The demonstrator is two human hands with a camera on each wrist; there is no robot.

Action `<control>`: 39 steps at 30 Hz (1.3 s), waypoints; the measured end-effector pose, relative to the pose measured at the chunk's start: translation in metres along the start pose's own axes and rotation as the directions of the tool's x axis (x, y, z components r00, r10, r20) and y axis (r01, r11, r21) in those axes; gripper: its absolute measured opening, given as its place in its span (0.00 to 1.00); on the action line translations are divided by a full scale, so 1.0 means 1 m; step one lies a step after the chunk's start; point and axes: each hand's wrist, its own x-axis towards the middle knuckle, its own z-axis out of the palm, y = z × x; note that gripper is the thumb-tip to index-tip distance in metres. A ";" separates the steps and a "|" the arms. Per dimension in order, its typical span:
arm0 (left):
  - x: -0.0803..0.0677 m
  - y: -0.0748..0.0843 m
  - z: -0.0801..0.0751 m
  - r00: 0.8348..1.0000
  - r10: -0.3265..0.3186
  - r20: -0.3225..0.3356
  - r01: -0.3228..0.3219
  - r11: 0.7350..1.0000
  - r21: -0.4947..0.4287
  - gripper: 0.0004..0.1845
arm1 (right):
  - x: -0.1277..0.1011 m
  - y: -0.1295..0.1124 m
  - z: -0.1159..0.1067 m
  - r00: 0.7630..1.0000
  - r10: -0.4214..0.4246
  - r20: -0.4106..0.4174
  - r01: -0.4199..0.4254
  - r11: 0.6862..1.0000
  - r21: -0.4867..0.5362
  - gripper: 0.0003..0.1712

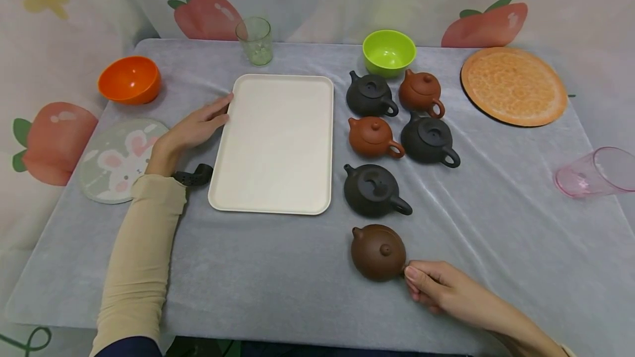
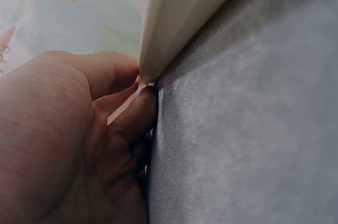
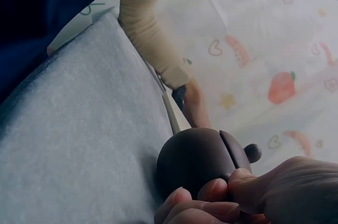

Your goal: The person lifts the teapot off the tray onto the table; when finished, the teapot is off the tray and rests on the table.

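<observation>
- Your right hand (image 1: 446, 288) pinches the handle side of the brown teapot (image 1: 378, 252), thumb and fingertips curled against its right flank; the right wrist view shows those fingers (image 3: 211, 192) closed on the pot's body just under the lid.
- That teapot sits at the near end of the group, close to the surface's front edge, spout pointing left and away, handle toward your right hand, so its long axis runs roughly left to right.
- Your right hand is by far the nearer one; your left hand (image 1: 195, 125) lies well apart, across the cream tray (image 1: 278, 142).
- Your left hand rests against the tray's left rim, fingers loosely bent; the left wrist view shows the thumb (image 2: 138, 113) tucked at the rim's underside (image 2: 174, 28).
- The tray lies up and to the left of the teapot, with bare grey cloth (image 1: 278, 258) between them.
- A black teapot (image 1: 374, 190) stands just beyond the brown one, nearly touching, and four more pots cluster farther back.
- To the right, open cloth runs out to a tipped pink cup (image 1: 592, 172).
</observation>
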 end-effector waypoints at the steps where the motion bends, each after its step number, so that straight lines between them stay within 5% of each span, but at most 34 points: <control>1: 0.000 0.000 0.000 1.000 0.002 0.000 -0.002 1.000 0.002 0.32 | -0.002 0.001 0.000 1.000 0.001 -0.002 -0.001 1.000 0.009 0.18; 13: 0.000 0.000 0.000 1.000 0.014 -0.012 -0.014 1.000 -0.004 0.32 | -0.024 0.006 -0.009 0.999 0.048 -0.012 -0.046 0.991 0.126 0.18; 39: -0.001 0.002 -0.001 1.000 0.007 -0.005 -0.007 1.000 -0.003 0.33 | -0.056 0.018 -0.033 0.990 0.136 -0.047 -0.123 0.971 0.205 0.22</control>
